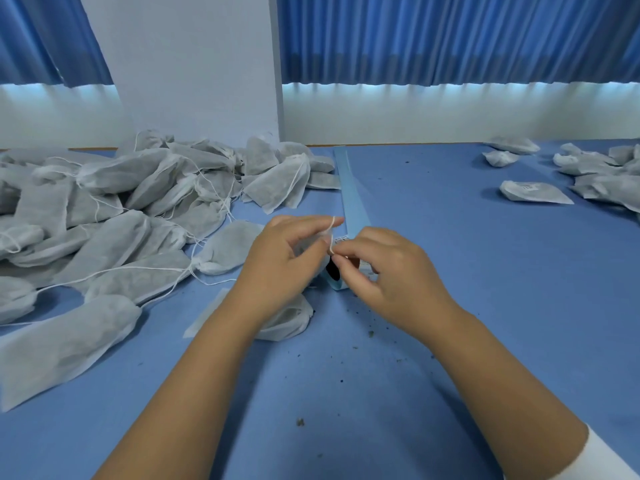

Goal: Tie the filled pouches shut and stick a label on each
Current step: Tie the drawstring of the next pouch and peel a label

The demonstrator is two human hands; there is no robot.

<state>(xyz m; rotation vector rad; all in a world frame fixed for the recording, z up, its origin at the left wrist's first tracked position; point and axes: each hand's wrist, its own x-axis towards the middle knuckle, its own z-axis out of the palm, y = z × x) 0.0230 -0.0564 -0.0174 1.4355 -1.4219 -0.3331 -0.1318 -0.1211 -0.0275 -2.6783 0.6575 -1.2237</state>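
A filled white pouch [289,318] lies under my left wrist at the middle of the blue table [450,271]. My left hand [284,261] grips its gathered neck, and the white drawstring [332,233] loops over its fingertips. My right hand [377,268] pinches that same string just to the right. Behind both hands sits a roll of labels [334,273], partly hidden, and its pale blue backing strip [351,192] runs away toward the wall.
A big heap of filled pouches with loose strings [121,209] covers the left side of the table. Several pouches with printed labels [533,192] lie at the far right. Dark crumbs are scattered on the cloth in front of me. A white pillar stands behind.
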